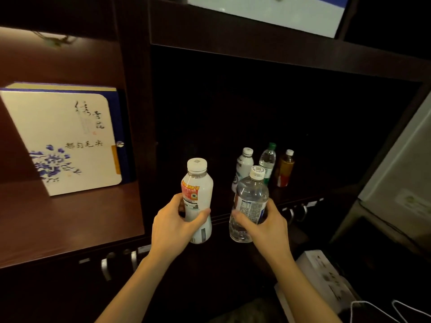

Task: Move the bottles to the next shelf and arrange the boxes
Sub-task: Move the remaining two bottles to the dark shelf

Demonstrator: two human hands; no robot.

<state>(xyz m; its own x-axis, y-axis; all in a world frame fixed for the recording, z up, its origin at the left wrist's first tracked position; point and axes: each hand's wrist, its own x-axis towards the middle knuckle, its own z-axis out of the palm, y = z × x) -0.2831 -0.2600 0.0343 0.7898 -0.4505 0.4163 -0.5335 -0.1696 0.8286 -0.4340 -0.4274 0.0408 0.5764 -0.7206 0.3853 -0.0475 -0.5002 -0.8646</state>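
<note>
Box (pixel 63 141), left of frame: brush characters "都匀毛尖" across middle, "青花" vertical above; larger cursive character beside them illegible. Labels on white bottle (pixel 198 194) and clear bottle (pixel 251 194): print too blurred.

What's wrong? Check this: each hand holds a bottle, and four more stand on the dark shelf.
The head view shows three, not four: a white bottle, a green-capped bottle and an amber bottle. Left hand and right hand each hold one.

A white bottle (pixel 200 190) has a red-orange label; a clear bottle (pixel 253 192) has a white cap. The cream box (pixel 58 127) bears blue flowers, black calligraphy, navy edging.
</note>
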